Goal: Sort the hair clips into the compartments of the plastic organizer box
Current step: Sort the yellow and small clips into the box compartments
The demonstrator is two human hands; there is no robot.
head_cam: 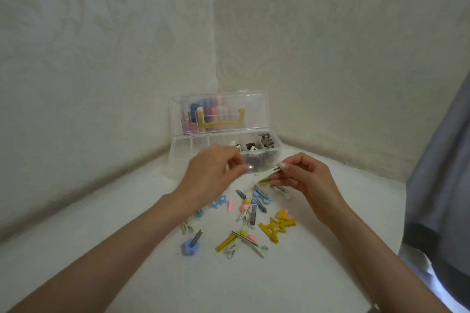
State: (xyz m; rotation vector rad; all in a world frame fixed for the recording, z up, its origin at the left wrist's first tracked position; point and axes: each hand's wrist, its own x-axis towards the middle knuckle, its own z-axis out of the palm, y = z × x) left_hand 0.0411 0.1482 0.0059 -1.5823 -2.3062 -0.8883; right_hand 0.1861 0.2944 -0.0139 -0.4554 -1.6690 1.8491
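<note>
Clip (267,173) pinched in right hand (302,180) — left hand (211,175) just beside.

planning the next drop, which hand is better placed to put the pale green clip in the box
Right hand: it pinches the pale green clip just in front of the organizer box. The left hand is near the clip's free end.

One clear organizer box (183,146), lid up, six compartments across the front as far as I can count. Loose clips on the table (101,249), roughly twenty: mustard yellow clips (277,229) maybe four, grey metal clips (253,215) three or four, blue clips (190,246) about four, pink clips (230,205) three. Plus one pale green clip (267,173) pinched in the right hand (305,180).
</note>
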